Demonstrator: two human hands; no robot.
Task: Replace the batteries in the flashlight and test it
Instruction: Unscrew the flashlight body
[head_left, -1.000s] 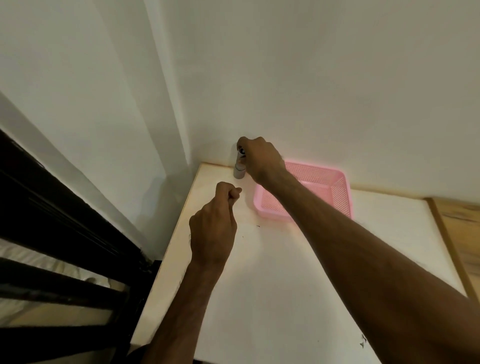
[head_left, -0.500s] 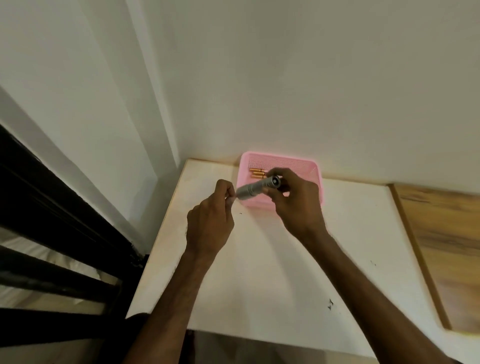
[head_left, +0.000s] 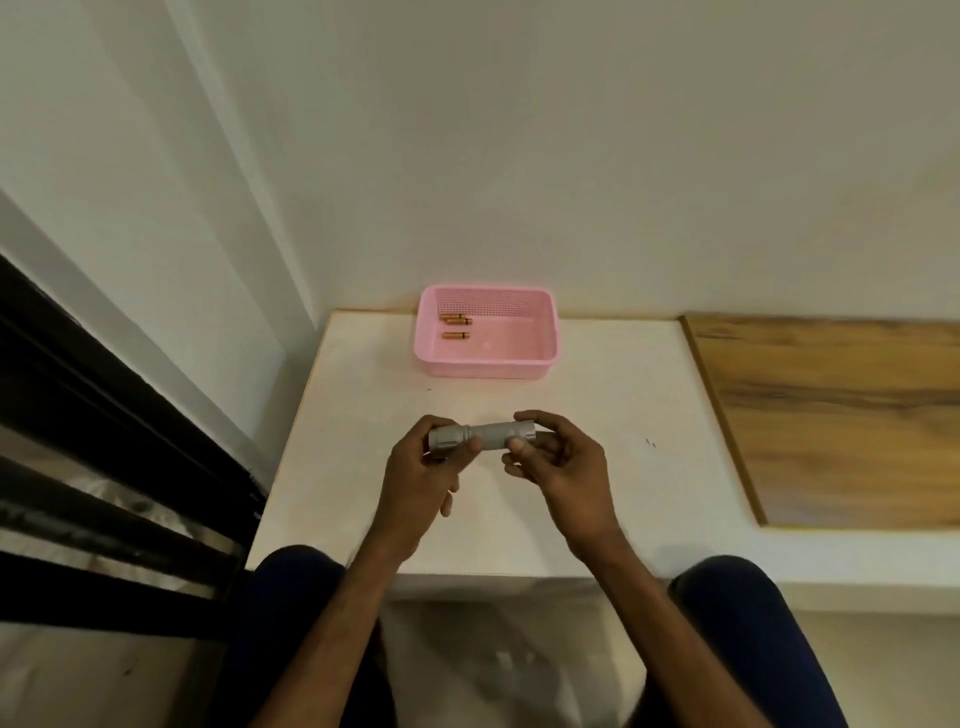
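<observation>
A grey metal flashlight (head_left: 485, 435) lies level between both hands above the white table (head_left: 597, 467). My left hand (head_left: 423, 470) grips its wider head end. My right hand (head_left: 558, 460) pinches the tail end between thumb and fingers. Three orange batteries (head_left: 455, 326) lie in the left part of a pink basket (head_left: 540, 364) at the table's back, by the wall.
A wooden board (head_left: 841, 415) covers the surface to the right of the white table. A dark bed frame (head_left: 104, 415) runs along the left. The wall stands close behind the basket. My knees show below the table's front edge.
My hands have brought the flashlight from the far corner by the wall back toward me, and it now lies level, gripped at both ends. The view has tilted down.
</observation>
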